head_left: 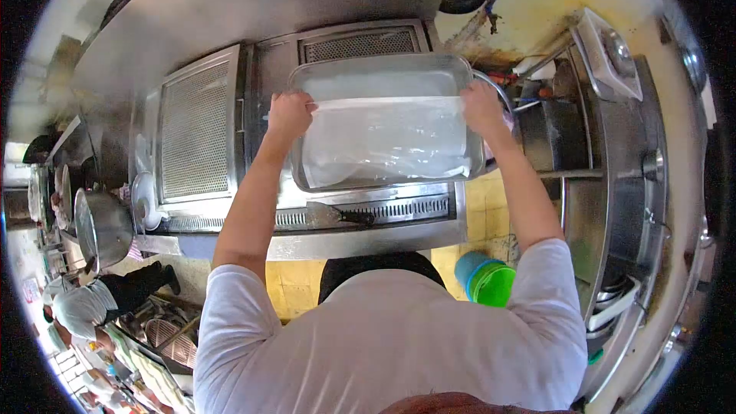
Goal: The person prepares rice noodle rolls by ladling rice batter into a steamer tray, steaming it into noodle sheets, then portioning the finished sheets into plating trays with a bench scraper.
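My left hand (292,113) and my right hand (483,107) each pinch one end of the far edge of a thin, wet white sheet (387,134), pulled straight between them. It looks like cloth or plastic film; I cannot tell which. The sheet lies spread over a rectangular, deep-rimmed tray (383,66), its near part glossy and rippled at the front. Both hands are right at the tray's side rims, left and right. The tray rests on a steel counter with perforated panels.
A flat scraper (326,213) lies on the counter's front ledge. Perforated panel (195,129) is at left, beside a large steel pot (102,228). Green bucket (492,285) stands on the floor at right, near steel shelving (625,176). Another person (84,308) is at lower left.
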